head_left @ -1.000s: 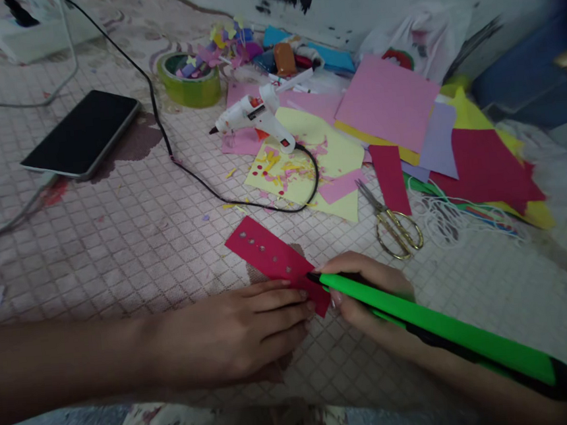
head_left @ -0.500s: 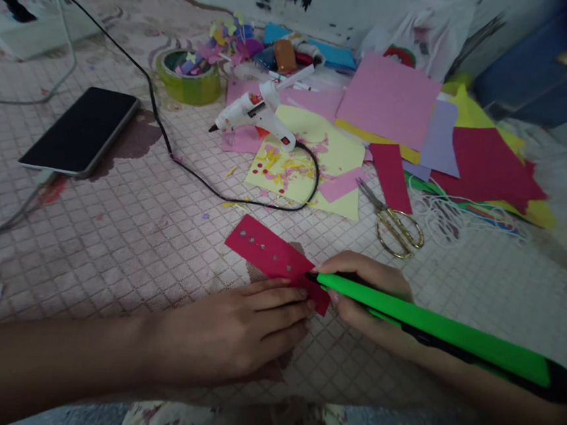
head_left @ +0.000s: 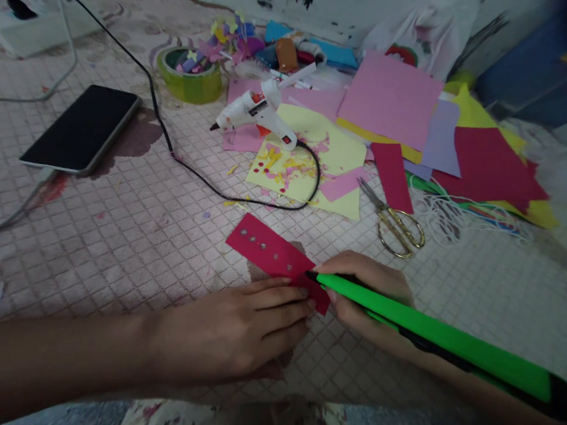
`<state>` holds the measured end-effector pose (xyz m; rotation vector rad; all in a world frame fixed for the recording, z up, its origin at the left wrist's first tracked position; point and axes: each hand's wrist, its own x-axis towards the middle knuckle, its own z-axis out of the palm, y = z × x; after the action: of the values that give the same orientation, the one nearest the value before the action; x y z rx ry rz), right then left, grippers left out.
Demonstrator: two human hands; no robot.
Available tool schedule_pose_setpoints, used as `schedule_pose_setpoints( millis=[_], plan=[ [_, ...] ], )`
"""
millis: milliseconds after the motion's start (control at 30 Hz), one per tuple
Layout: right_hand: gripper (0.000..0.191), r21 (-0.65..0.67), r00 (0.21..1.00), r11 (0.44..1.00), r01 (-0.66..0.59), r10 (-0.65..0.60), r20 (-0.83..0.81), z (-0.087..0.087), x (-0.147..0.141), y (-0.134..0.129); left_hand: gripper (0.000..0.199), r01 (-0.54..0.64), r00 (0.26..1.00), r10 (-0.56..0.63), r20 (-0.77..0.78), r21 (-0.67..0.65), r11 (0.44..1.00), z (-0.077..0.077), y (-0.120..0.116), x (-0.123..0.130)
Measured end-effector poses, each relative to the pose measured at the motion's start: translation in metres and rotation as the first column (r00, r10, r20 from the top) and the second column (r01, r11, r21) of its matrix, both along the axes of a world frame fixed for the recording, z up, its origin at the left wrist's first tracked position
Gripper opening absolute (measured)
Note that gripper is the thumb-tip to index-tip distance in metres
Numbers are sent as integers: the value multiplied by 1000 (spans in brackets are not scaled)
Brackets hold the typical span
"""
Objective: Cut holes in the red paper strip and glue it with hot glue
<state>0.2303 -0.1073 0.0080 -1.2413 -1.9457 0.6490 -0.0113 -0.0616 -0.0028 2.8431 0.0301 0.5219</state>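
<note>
A red paper strip (head_left: 271,245) lies slanted on the checked tablecloth, with a row of several small greyish marks along it. My left hand (head_left: 234,329) rests flat, palm down, its fingertips on the lower part of the strip. My right hand (head_left: 370,291) grips a long green pen-like tool (head_left: 437,325) with a black tip. That tip is at the strip's right edge, just beside my left fingertips. Gold-handled scissors (head_left: 394,222) lie to the upper right of my right hand.
Behind the strip are a white glue gun (head_left: 259,112) with a looping black cable, and yellow paper (head_left: 342,144) with scraps. Tape roll (head_left: 190,78), phone (head_left: 82,129), power strip (head_left: 39,25), coloured sheets (head_left: 390,100) and white string (head_left: 447,215) lie around.
</note>
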Motion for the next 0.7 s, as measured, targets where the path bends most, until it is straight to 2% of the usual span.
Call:
schedule_pose_setpoints(
  millis=[133,233,367,700],
  plan=[
    [33,36,999,999,-36,36,7,1,-1,2,35,-11,1000,11,0,1,1000,1,-1,0],
    [31,53,1000,999,0,1,-19,5,-2,1,36,-8,1000,8,4,-11,1000,1,-1,0],
    [29,5,997,998,69,-69,-41,4,0,-3,36,-4,1000,4,-3,-19,1000,-1,-1,0],
    [29,-39,997,997,72,-72,-9,2,0,-4,37,-6,1000,6,-8,0,1000,-1,0,0]
  ],
)
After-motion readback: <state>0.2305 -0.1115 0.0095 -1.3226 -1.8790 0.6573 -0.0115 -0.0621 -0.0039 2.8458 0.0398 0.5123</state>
